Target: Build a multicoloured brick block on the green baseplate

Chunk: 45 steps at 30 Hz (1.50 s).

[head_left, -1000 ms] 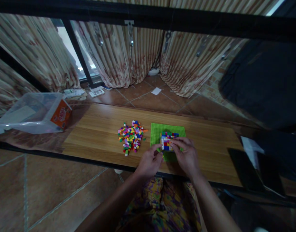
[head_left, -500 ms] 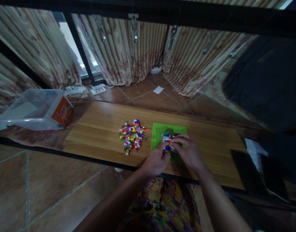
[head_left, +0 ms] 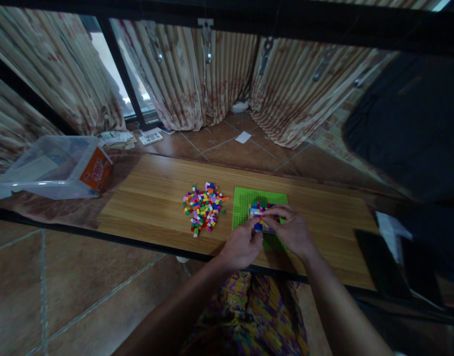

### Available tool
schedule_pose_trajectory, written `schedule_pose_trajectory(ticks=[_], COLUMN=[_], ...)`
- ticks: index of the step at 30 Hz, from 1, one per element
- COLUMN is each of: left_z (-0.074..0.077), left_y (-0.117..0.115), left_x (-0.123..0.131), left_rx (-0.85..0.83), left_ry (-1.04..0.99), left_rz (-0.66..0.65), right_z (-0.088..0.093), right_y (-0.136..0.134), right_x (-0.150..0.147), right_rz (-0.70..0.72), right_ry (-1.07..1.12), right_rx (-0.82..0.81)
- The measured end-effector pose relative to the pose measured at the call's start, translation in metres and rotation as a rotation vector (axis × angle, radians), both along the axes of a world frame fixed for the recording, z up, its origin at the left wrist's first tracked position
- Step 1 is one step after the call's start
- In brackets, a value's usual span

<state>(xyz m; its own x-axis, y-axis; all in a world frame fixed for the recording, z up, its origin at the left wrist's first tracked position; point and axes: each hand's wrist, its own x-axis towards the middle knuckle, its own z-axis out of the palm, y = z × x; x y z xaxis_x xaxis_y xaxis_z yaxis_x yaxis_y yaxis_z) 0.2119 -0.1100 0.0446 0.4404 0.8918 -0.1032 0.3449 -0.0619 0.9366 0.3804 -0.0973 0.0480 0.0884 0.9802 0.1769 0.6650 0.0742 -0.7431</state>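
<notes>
A small block-shaped structure of multicoloured toy bricks (head_left: 261,205) stands on a green studded baseplate (head_left: 242,199). My left hand (head_left: 243,244) is closed against the structure's near left side, thumb and fingers bent in. From the right, my right hand (head_left: 291,231) reaches over the top, its fingertips pinched together on the bricks. The two hands' fingertips meet there and cover part of the structure. Whether a loose brick sits between them is too small to make out. Left of the baseplate lies a loose pile of small coloured bricks (head_left: 205,207).
The wooden tabletop (head_left: 156,198) runs left to right, with a dark front edge. At its left end stands a clear plastic bin (head_left: 45,190) with an orange label. Dark flat objects (head_left: 378,262) lie at the right end. Curtains (head_left: 227,79) hang beyond.
My fingertips have shifted very slightly on top of the brick structure. The pile, baseplate and bin stay where they were.
</notes>
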Motion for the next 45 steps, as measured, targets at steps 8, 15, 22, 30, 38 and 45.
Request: schedule_pose_trajectory(ticks=[8, 15, 22, 30, 38, 45], left_z=[0.001, 0.001, -0.003, -0.004, -0.012, -0.011], left_y=[-0.001, -0.003, -0.004, -0.005, -0.026, -0.055], left_x=[0.002, 0.003, 0.003, 0.003, -0.028, -0.033], left_rx=[0.04, 0.064, 0.088, 0.077, -0.106, -0.121], left_ry=[0.067, 0.069, 0.054, 0.058, -0.111, -0.076], left_rz=[0.017, 0.023, 0.029, 0.049, 0.068, -0.054], right_z=[-0.003, -0.006, -0.009, -0.004, -0.002, -0.01], right_y=[0.001, 0.002, 0.002, 0.003, -0.058, -0.104], right_x=[-0.006, -0.005, -0.004, -0.006, -0.029, -0.062], right_rz=[-0.064, -0.076, -0.054, -0.031, -0.122, -0.026], right_ry=[0.008, 0.02, 0.017, -0.052, 0.136, 0.36], right_rx=[0.015, 0.007, 0.017, 0.047, 0.1, -0.157])
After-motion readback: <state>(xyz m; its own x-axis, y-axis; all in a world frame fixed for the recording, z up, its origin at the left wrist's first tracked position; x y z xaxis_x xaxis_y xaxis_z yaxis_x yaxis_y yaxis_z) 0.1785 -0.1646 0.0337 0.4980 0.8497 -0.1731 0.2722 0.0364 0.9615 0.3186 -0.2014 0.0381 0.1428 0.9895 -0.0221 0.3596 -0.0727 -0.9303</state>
